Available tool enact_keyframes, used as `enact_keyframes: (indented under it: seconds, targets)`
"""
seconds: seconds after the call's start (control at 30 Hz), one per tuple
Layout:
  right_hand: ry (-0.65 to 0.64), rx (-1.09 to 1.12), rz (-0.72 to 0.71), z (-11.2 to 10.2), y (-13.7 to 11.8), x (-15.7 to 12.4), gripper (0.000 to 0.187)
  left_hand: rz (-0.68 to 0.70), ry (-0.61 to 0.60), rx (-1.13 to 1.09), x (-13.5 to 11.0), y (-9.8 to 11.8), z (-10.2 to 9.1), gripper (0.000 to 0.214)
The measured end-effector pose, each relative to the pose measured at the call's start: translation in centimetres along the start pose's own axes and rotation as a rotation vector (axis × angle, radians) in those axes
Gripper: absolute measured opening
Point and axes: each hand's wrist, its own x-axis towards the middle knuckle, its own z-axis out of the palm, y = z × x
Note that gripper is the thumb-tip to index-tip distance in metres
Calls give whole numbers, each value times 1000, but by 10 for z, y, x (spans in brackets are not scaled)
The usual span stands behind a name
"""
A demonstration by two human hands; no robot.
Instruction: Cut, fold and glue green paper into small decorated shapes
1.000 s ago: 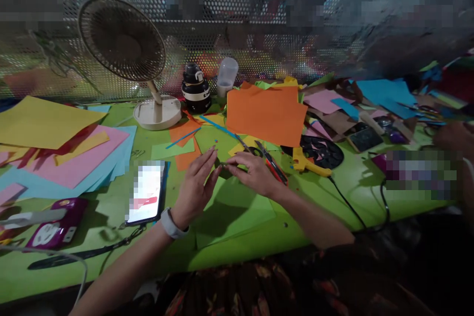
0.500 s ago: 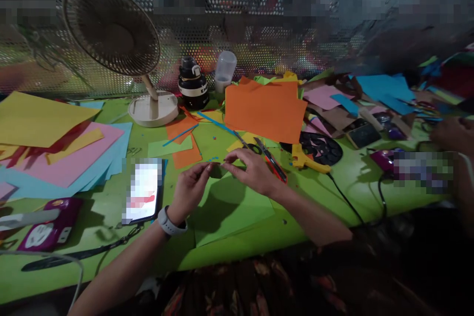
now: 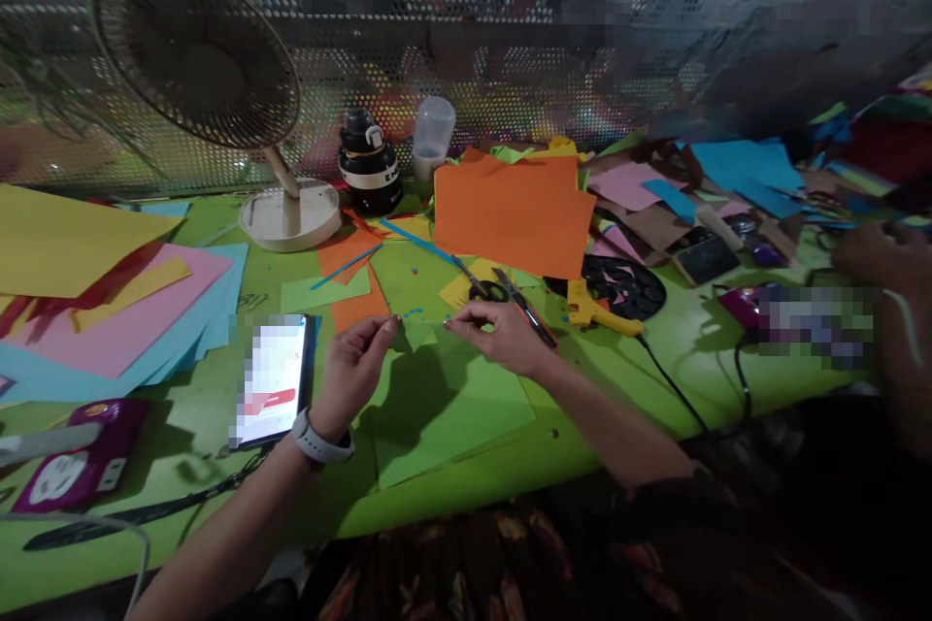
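Observation:
Above a light green paper sheet [image 3: 458, 417] on the table, my two hands are held apart with a narrow gap between them. My left hand [image 3: 354, 364], with a watch [image 3: 320, 439] on its wrist, is closed in a pinch of thumb and forefinger. Facing it, my right hand [image 3: 499, 335] pinches too, its fingertips over the far part of the sheet. What either pinch holds, if anything, is too small to make out. Tiny blue paper bits [image 3: 415, 314] lie just beyond the fingertips. Close behind my right hand are black-handled scissors [image 3: 489, 291] and a utility knife [image 3: 528, 309].
A lit phone [image 3: 273, 378] lies left of my left hand. Behind stand a fan [image 3: 291, 218], a black bottle [image 3: 370, 177] and orange paper [image 3: 514, 218]. A yellow glue gun [image 3: 601, 313] with a cord lies right. Another person's hand [image 3: 881, 257] is at far right.
My hands have moved apart; they were nearly touching at the fingertips, with a small dark green piece between them. The whole view has shifted slightly.

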Motion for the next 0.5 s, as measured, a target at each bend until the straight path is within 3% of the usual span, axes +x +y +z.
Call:
enact_keyframes:
  seconds: [0.2,0.4,0.5]
  targets:
    - [1,13,22,0,4,0,33,-30,-17,-37,1,-2,0,23]
    - [52,139,86,-3,8,2,37,-341,-105,-422,3,-4,-1,46]
    - [58,172,95,-3,10,4,37,-363,-166,-506,-3,-3,-1,42]
